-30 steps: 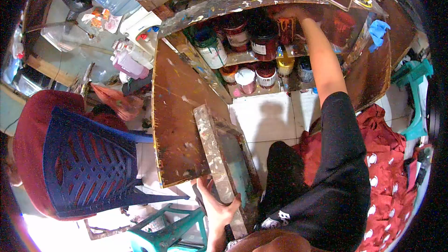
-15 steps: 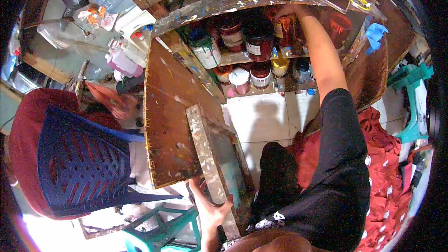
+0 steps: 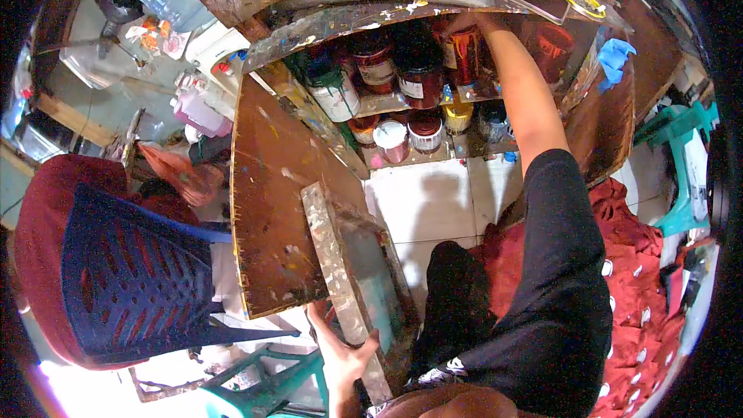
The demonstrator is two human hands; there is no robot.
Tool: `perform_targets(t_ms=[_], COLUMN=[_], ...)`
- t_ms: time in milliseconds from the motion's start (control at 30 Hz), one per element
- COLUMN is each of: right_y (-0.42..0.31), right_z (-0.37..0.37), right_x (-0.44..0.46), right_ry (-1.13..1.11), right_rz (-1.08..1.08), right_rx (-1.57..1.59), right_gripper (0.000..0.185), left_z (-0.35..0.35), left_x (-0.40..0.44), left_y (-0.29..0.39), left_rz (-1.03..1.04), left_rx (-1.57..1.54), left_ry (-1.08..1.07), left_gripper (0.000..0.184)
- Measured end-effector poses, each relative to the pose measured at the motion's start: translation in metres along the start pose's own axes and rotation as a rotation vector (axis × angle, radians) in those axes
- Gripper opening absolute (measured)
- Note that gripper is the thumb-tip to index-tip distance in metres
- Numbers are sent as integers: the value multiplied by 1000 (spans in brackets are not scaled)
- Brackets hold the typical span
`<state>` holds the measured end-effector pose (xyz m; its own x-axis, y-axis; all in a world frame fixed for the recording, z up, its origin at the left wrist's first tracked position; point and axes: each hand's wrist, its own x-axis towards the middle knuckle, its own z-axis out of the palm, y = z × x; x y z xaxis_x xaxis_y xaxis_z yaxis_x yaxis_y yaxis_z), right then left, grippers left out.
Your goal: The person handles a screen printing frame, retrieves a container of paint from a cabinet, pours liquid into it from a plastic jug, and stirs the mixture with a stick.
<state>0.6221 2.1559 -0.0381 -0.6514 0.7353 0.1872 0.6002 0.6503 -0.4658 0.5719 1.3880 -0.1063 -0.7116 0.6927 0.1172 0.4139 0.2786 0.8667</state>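
Your left hand (image 3: 340,358), 7 o'clock: fingers wrapped round long paint-crusted wooden frame (image 3: 334,255), slanting from 6 toward 11. Beyond, near 12: white-lidded pink pot (image 3: 391,139) on lower shelf (image 3: 422,157). Farthest, 1 o'clock: your right hand (image 3: 469,23) inside brown wooden cabinet (image 3: 309,40), at top of dark jar streaked with orange drips (image 3: 464,60), upper shelf (image 3: 476,96). Shadow hides those fingers; cannot tell whether closed. Step looks like reaching for jar; next move likely calls for sure grip, frame held steady.
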Motion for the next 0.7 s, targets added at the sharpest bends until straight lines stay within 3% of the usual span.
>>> perform_targets(t_ms=[67,167,700], right_y=[0,-1,-1], right_z=[0,1,4], right_x=[2,4,6], right_ry=[2,5,-8], right_rz=[-2,-6,-5], right_rx=[1,2,-38], right_gripper=[87,86,83], left_z=[1,0,2], left_x=[0,-2,-2], left_y=[0,2,3], left_rz=[38,-97,-191], left_rx=[31,-93,-93], left_ry=[47,-32,-33], left_gripper=[113,125,124])
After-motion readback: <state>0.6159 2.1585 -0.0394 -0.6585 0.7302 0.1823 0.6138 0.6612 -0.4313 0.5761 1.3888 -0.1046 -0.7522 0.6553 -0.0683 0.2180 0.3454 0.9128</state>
